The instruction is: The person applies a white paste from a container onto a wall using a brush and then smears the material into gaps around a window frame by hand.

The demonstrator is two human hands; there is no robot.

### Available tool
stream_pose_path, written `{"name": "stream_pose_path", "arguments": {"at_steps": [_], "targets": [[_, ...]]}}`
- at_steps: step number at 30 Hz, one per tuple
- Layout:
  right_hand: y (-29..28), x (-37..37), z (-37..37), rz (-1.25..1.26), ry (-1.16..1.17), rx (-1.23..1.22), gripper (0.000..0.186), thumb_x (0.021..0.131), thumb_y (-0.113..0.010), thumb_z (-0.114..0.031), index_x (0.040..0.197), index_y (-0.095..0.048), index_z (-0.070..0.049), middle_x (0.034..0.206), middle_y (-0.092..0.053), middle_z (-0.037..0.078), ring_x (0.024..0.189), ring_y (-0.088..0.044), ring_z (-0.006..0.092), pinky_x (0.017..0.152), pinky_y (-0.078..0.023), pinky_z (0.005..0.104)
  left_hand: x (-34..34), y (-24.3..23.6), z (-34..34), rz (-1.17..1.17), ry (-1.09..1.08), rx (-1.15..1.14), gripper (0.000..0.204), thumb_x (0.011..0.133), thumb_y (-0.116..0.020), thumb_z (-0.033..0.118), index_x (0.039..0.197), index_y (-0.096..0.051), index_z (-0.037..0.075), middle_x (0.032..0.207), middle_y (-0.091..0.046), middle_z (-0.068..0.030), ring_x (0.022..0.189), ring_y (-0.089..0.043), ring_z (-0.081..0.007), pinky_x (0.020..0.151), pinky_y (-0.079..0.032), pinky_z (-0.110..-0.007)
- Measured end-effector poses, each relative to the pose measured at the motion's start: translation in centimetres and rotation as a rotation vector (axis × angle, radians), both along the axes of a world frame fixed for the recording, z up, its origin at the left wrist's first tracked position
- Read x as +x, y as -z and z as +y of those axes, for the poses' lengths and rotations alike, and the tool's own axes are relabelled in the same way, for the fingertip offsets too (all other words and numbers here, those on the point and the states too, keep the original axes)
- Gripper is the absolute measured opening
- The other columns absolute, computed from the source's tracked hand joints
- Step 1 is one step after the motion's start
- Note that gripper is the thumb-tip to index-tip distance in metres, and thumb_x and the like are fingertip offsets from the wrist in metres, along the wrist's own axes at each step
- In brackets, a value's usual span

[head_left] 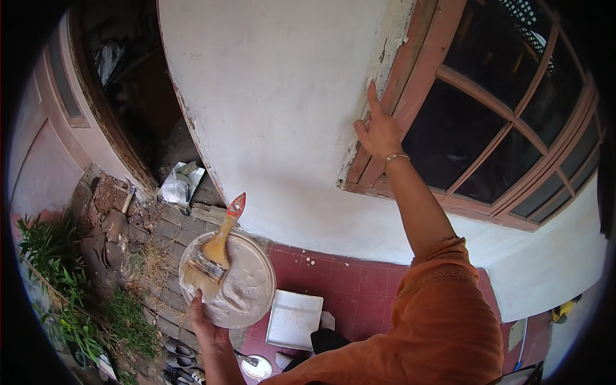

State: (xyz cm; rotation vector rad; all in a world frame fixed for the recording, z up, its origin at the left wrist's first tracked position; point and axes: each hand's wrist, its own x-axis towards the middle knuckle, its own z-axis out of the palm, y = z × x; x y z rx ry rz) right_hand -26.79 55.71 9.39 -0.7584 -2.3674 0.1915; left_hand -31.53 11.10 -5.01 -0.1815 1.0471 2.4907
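My left hand (208, 328) grips the near rim of a round paint tub (249, 295) whose top is covered in thick off-white paint. Across the tub lies a wide paintbrush (219, 247), its yellow wooden handle tipped in red and its bristles toward the left rim. My right hand (382, 133) reaches up to the window's left side, index finger stretched out and thumb apart, with nothing visible in it. That fingertip rests at or very near the chipped white wall edge beside the reddish-brown window frame (420, 102). The other fingers are partly hidden.
A white wall (269, 115) curves ahead, with a dark doorway (131, 83) to its left. Below are red floor tiles (350, 282), a white tray (295, 321) and a white lid (256, 367). Plants (61, 276), shoes (179, 359) and a plastic bag (181, 185) lie left.
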Motion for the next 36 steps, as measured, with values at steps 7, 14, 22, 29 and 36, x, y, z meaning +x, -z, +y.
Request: {"name": "stream_pose_path", "arguments": {"at_steps": [7,14,22,29,36], "targets": [[5.9,0.1,-0.1,-0.065,0.024,-0.145,0.085,0.079,-0.058,-0.016,0.147,-0.006,-0.010,0.073,-0.060,0.021,0.065,-0.060,0.0354,0.062,-0.049,0.0422,0.4,-0.9,0.2,0.007,-0.038,-0.006,0.058,0.080,-0.065,0.027,0.126,-0.045,-0.003,0.120,-0.057,-0.0144,0.107,-0.056,-0.0288,0.095,-0.043,-0.040],[2.6,0.7,-1.5,-0.099,0.122,-0.119,0.083,0.083,-0.054,-0.016,0.146,-0.002,-0.008,0.070,-0.061,0.019,0.066,-0.061,0.0368,0.063,-0.050,0.0432,0.8,-1.0,0.0,0.043,-0.075,-0.040,0.056,0.080,-0.064,0.026,0.124,-0.046,-0.004,0.118,-0.057,-0.0147,0.106,-0.057,-0.0287,0.094,-0.044,-0.041],[2.2,-1.4,-0.5,-0.282,0.250,-0.140,0.076,0.083,-0.043,-0.004,0.147,-0.003,-0.009,0.088,-0.064,0.025,0.080,-0.065,0.0365,0.076,-0.050,0.0448,0.6,-0.7,0.0,0.032,-0.057,-0.019,0.056,0.081,-0.064,0.026,0.124,-0.046,-0.004,0.117,-0.058,-0.0150,0.106,-0.057,-0.0293,0.095,-0.043,-0.040],[2.5,-1.0,-0.9,-0.398,0.262,-0.020,0.076,0.082,-0.045,-0.004,0.143,-0.001,0.004,0.090,-0.064,0.026,0.080,-0.065,0.0357,0.072,-0.051,0.0435,1.0,-1.1,-0.5,0.017,-0.098,-0.037,0.056,0.080,-0.064,0.026,0.124,-0.046,-0.004,0.118,-0.057,-0.0151,0.106,-0.057,-0.0292,0.095,-0.043,-0.040],[2.2,-1.4,2.5,-0.405,0.238,0.143,0.081,0.082,-0.052,-0.009,0.147,-0.004,-0.008,0.085,-0.062,0.024,0.075,-0.064,0.0344,0.070,-0.050,0.0425,1.2,-1.0,-0.1,0.032,-0.084,-0.039,0.055,0.080,-0.064,0.026,0.123,-0.047,-0.004,0.117,-0.058,-0.0149,0.105,-0.057,-0.0290,0.094,-0.044,-0.040]]}}
